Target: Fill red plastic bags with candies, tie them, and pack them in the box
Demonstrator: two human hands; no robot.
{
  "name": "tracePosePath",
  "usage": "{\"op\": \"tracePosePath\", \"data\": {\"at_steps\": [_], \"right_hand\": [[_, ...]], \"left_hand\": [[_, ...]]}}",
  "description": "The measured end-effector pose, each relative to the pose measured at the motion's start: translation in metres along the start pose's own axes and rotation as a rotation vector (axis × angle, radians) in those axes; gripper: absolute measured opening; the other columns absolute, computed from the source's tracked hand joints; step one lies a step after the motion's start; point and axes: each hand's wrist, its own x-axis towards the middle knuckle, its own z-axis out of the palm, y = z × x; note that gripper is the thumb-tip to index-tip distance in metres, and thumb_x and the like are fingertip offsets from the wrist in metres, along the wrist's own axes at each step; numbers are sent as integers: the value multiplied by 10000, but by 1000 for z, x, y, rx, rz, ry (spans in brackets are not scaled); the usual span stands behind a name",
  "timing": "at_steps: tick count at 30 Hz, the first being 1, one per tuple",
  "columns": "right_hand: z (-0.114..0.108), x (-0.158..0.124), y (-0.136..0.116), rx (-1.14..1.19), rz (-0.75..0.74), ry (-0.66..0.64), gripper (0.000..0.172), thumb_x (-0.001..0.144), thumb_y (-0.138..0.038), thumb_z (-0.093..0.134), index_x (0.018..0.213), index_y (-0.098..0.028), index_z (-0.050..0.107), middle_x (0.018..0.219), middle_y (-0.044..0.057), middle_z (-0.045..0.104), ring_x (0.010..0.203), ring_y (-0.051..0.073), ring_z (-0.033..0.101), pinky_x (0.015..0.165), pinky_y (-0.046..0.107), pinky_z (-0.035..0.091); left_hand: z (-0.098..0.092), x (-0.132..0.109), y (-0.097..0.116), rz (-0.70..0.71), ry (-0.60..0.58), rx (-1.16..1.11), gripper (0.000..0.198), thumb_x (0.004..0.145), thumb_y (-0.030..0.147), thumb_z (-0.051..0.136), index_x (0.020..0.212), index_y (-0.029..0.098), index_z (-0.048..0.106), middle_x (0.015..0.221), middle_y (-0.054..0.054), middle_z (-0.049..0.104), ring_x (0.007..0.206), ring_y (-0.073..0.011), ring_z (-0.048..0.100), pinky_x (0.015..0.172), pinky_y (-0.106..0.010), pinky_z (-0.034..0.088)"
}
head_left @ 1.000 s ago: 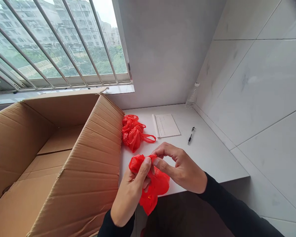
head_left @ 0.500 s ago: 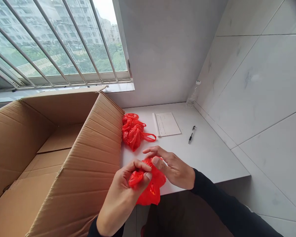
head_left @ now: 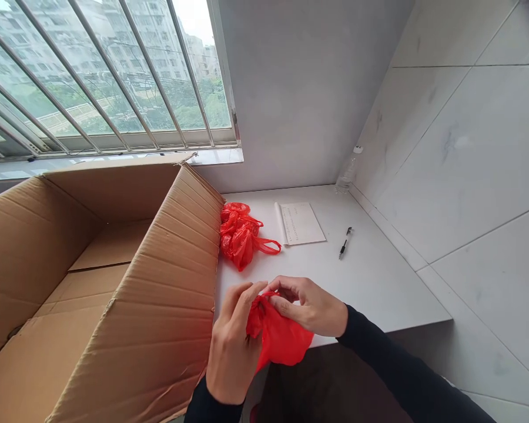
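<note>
A red plastic bag [head_left: 286, 339] hangs between my hands at the table's front edge, its top gathered and crumpled. My left hand [head_left: 237, 335] is curled round the left side of the bag's gathered top, and its thumb is hidden. With thumb and fingers my right hand [head_left: 306, 304] pinches the bag's upper rim from the right. What the bag holds, if anything, does not show. Farther back on the table lie more red plastic bags [head_left: 240, 238], bunched up against the box, a handle loop stretching to the right.
A large open cardboard box [head_left: 158, 294] stands at the left, its side wall along the table [head_left: 379, 288]. Toward the back are a notepad [head_left: 303, 223], a pen [head_left: 345, 243] and a clear bottle [head_left: 347, 171] in the corner. A barred window [head_left: 127, 82] is above the box.
My right hand has closed on the bag's rim. My left hand has turned, its back now toward me, and the bag's body has swung a little to the right.
</note>
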Motion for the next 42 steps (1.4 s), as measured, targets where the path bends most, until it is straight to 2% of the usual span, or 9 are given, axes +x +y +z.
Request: {"op": "tracePosePath", "data": {"at_steps": [6,10,15,18,26,29,32,37,42], "right_hand": [[-5,-5,-14,-223,-62,243,136,964,-252,546,886,-206,648,906,21,673,859,174,603,797,328,476],[-14,-16,-1,-266,5,314,178,977,-287,530,874,-208,652,903,27,676,882,189,618,789,342,477],[-19,-31,33,-187,132,385,284,1008,-396,481,856,-203,624,872,20,659,856,189,619,842,371,493],[-15,-34,40,-39,140,401,326,1018,-472,453,879,-206,582,838,8,627,813,178,609,808,361,519],[-16,-39,53,95,165,442,423,984,-588,482,860,-197,583,801,14,585,741,176,584,692,337,520],[-12,-39,59,246,143,423,422,970,-616,494,885,-211,578,814,9,563,773,186,591,695,344,559],[-7,-38,52,371,121,375,398,966,-610,513,904,-221,576,814,5,565,767,187,607,689,348,578],[-8,-45,36,441,61,378,377,972,-586,519,912,-222,594,878,37,643,766,197,639,709,360,589],[-20,-48,36,409,58,463,400,995,-593,438,1153,-250,570,1054,98,695,854,243,664,748,434,608]], "left_hand": [[-8,-16,-8,-36,-177,126,817,893,-23,414,1604,336,232,1460,-63,517,1330,-220,473,1108,-380,423],[-8,-41,-16,-138,-104,140,549,1015,184,431,1551,294,382,1466,-62,549,1346,-223,461,1122,-405,387],[-4,-66,-22,-449,14,-3,323,1013,362,446,1121,226,719,1192,-96,696,1147,-250,610,989,-369,439],[-1,-67,-12,-526,33,-38,332,999,408,473,771,244,650,827,-35,671,777,-203,623,722,-298,441],[4,-70,0,-754,180,-120,418,973,515,485,683,238,604,641,-6,562,618,-187,546,620,-272,425],[10,-71,0,-667,130,-167,385,1007,475,425,1165,261,703,1127,-88,696,1127,-259,631,971,-377,483],[22,-59,5,-391,-157,-105,547,990,372,480,1528,287,426,1496,-118,511,1438,-281,400,1173,-484,329],[26,-22,21,-276,-316,73,437,844,61,510,1206,240,676,1101,-118,682,1004,-288,634,872,-441,517],[-27,8,62,-347,-192,101,137,953,216,497,933,227,632,877,-38,659,788,-207,622,729,-309,472]]}}
